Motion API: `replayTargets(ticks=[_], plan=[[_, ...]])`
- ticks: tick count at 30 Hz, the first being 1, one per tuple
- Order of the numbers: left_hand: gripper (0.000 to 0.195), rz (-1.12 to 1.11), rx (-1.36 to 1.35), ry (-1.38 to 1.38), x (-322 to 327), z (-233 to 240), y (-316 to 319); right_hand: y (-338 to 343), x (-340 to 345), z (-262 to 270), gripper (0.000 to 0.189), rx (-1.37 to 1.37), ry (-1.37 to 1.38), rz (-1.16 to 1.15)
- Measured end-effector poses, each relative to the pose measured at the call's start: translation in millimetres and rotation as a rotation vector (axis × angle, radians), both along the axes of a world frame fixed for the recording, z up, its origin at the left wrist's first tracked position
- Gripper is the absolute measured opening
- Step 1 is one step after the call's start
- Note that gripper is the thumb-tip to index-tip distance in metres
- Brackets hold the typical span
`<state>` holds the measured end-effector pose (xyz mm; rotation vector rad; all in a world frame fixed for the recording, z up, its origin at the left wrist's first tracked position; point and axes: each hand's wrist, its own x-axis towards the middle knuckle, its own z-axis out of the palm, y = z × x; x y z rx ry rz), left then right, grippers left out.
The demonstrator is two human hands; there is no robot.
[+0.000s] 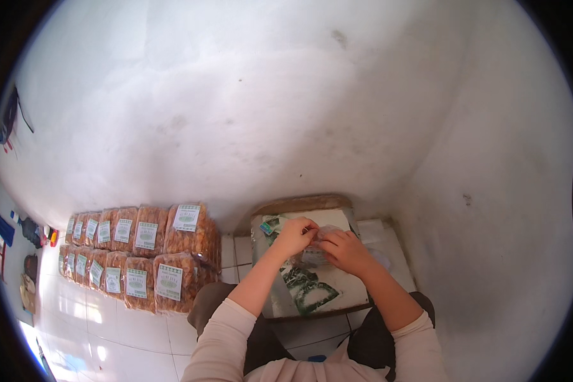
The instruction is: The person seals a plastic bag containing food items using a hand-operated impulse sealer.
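Observation:
Both hands meet over a low, worn stand point(355, 286) with a pale top and a torn dark-green print. My left hand point(296, 235) has its fingertips pinched together at a clear plastic bag point(325, 231). From the other side, my right hand point(344, 250) grips the bag with bent fingers. A pale printed label point(315, 258) shows beneath the fingers; whether it lies inside the bag or under it, I cannot tell. Near my left wrist rests a small blue-green packet point(266, 228). The fingers hide much of the bag.
Two stacked rows of labelled clear bags of brown food point(172, 281) stand left along the white wall point(267, 119). Clear plastic point(379, 258) lies right of my right hand. My knees flank the stand on the tiled floor point(138, 329). Assorted items point(28, 277) sit far left.

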<state>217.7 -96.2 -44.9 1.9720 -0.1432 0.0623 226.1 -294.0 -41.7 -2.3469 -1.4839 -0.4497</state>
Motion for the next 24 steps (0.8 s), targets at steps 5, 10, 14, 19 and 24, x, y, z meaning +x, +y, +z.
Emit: replayTargets(ticks=[5, 10, 14, 19, 24], plan=[[0.013, -0.012, -0.019, 0.162, 6, 11, 4, -3, 8, -12, 0.022, 0.067, -0.010, 0.019], [0.014, -0.053, 0.015, 0.148, 11, 12, 7, -10, 18, -22, 0.022, 0.091, -0.085, 0.066], [0.015, -0.036, 0.011, 0.169, 10, 12, 10, -8, 12, -18, 0.021, 0.091, -0.139, 0.010], [0.015, -0.037, 0.016, 0.165, 9, 15, 7, -7, 17, -28, 0.013, 0.300, 0.041, -0.021], [0.013, -0.051, -0.046, 0.099, 10, 2, 10, -13, 18, -29, 0.011, 0.376, 0.315, -0.014]])
